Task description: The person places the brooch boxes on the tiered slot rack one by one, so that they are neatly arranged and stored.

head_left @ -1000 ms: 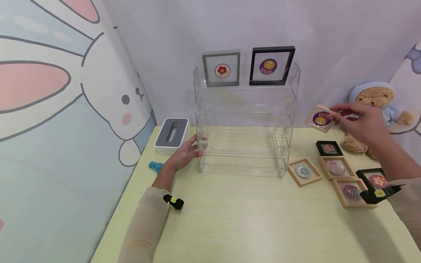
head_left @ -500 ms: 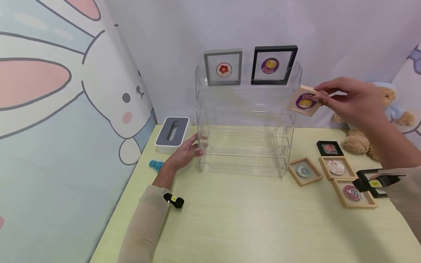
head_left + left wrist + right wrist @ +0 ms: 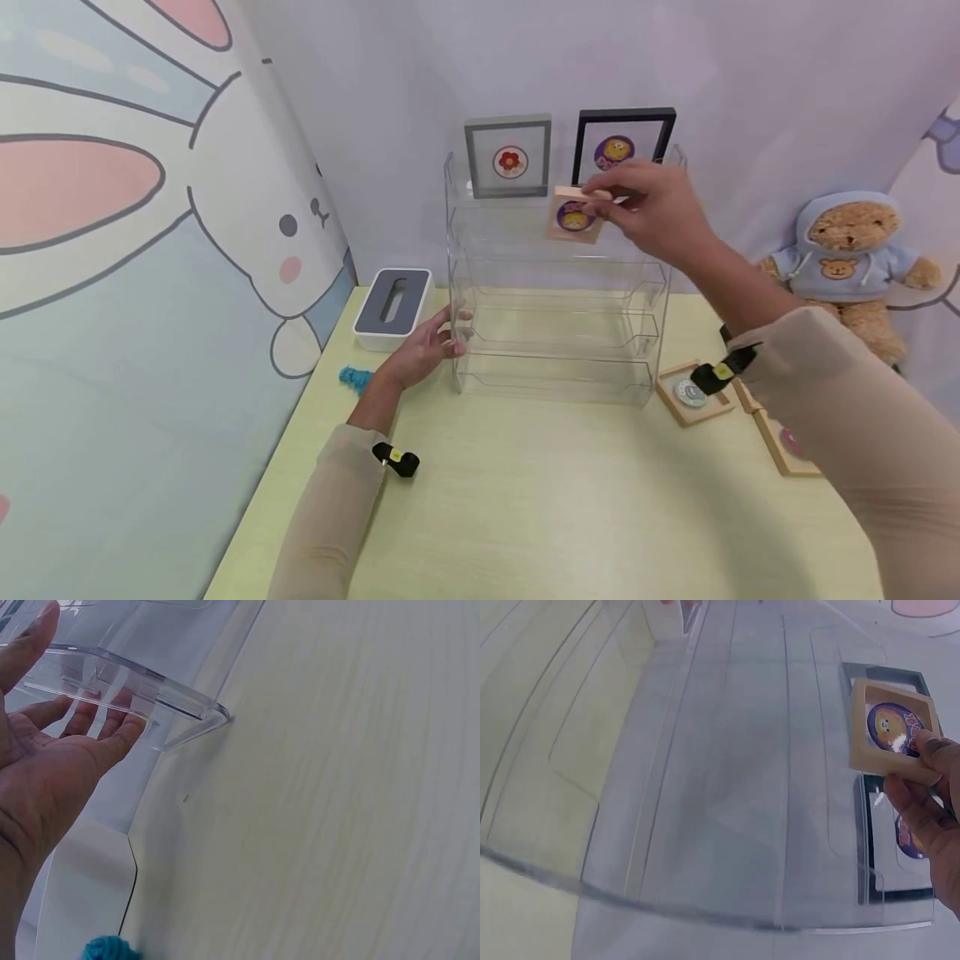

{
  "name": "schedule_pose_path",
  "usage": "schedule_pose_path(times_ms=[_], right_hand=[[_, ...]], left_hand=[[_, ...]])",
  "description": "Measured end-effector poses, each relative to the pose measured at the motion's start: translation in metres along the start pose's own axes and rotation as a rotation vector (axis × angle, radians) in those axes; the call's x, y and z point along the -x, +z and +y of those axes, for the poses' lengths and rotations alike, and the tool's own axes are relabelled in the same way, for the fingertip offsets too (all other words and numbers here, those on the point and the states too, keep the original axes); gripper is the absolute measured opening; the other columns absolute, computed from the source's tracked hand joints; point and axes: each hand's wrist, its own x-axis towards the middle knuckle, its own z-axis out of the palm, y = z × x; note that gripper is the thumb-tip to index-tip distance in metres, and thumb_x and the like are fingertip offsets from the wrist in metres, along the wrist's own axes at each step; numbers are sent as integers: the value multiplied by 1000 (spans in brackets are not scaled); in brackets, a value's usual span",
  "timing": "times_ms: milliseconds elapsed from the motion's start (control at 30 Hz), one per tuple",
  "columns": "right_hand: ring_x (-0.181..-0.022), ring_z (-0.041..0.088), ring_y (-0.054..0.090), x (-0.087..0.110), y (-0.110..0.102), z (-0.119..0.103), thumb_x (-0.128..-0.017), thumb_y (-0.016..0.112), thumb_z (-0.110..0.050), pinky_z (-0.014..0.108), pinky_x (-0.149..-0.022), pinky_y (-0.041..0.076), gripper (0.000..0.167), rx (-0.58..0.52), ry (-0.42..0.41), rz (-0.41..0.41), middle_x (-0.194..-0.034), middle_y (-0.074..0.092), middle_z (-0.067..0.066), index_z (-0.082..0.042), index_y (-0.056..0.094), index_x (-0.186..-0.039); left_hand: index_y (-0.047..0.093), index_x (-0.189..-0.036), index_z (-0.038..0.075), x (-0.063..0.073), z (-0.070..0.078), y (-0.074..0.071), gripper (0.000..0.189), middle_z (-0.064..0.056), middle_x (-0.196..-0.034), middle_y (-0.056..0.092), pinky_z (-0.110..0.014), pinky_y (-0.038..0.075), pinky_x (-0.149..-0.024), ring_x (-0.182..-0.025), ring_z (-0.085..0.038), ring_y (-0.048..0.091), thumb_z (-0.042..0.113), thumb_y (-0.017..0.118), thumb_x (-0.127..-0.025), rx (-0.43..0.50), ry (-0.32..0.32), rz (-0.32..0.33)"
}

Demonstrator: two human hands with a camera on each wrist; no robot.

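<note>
My right hand [image 3: 645, 204] pinches a small light-wood frame [image 3: 573, 218] holding a purple round badge with a yellow cartoon face. The frame hangs at the upper tiers of a clear acrylic display rack [image 3: 555, 362], below and between two frames on its top tier. Those are a grey frame [image 3: 508, 197] with a red flower badge and a black frame [image 3: 626, 112] with a purple badge, partly covered by my hand. At the rack's left side, my left hand [image 3: 423, 354] holds the side panel, its fingers [image 3: 124, 735] showing through the clear plastic.
A grey-topped white tissue box [image 3: 372, 337] and a blue fuzzy item [image 3: 355, 379] sit left of the rack. On the right lie a wooden frame [image 3: 686, 417] with a pale badge and more frames, partly hidden by my sleeve. A teddy bear [image 3: 847, 275] sits at the back right.
My right hand has carried the light-wood frame leftward and up, from beside the bear to in front of the rack's upper tiers. My left hand stays at the rack's side.
</note>
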Motion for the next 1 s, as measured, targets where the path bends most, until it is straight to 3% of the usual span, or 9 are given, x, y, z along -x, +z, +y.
schedule_pose_path(times_ms=[133, 300, 400, 733, 1000], right_hand=[[-103, 28, 75, -11, 28, -6, -103, 78, -7, 9, -82, 56, 17, 1, -3, -31, -110, 78, 15, -6, 84, -119], [-103, 29, 75, -21, 55, -10, -104, 77, -9, 38, -88, 67, 18, -25, -5, -10, -113, 77, 16, -6, 83, -121], [-103, 30, 76, -26, 67, -10, -104, 77, -10, 47, -89, 67, 19, -38, -16, -3, -114, 77, 17, -4, 83, -121], [-102, 32, 70, -27, 91, -16, -105, 73, -5, 47, -88, 64, 18, -11, -17, -68, -115, 75, 16, -6, 83, -120], [-102, 32, 61, -25, 94, -22, -106, 74, -9, 42, -81, 52, 16, 54, -61, -50, -116, 64, 17, -6, 83, -118]], left_hand=[[20, -174, 5, 0, 0, 1, 100, -34, -176, 24, -57, 38, -126, -162, -43, 37, 28, 83, -100, 0, 1, -3], [18, -175, 6, -1, 2, 3, 105, -32, -177, 23, -65, 35, -127, -164, -47, 34, 32, 85, -99, -6, 4, -5], [17, -176, 6, -2, 2, 4, 107, -32, -177, 22, -64, 35, -128, -164, -47, 33, 33, 86, -99, -11, 6, -6], [18, -175, 5, -4, 0, 4, 99, -28, -178, 25, -54, 41, -125, -164, -44, 35, 24, 81, -102, -10, 3, -1], [19, -175, 6, -4, -1, 3, 91, -23, -178, 27, -56, 41, -125, -163, -42, 36, 16, 75, -105, -11, -1, 1]])
